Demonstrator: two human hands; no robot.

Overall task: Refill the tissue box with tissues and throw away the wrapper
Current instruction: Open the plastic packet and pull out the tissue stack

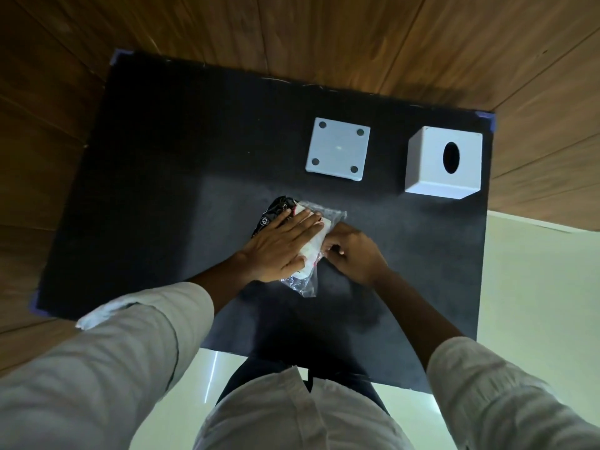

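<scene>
Tissues (312,245) in wrapper (300,284) lie under flat, released left grip (283,246); right grip (352,253) pinches wrapper's edge.

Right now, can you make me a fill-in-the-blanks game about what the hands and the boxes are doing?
1. The left hand lies flat on the ____ pack.
2. The white box has an oval ____ in its top.
3. The flat white base has ____ round dots, one near each corner.
4. The right hand pinches the clear ____ at the pack's edge.

Missing words: tissue; hole; four; wrapper
</scene>
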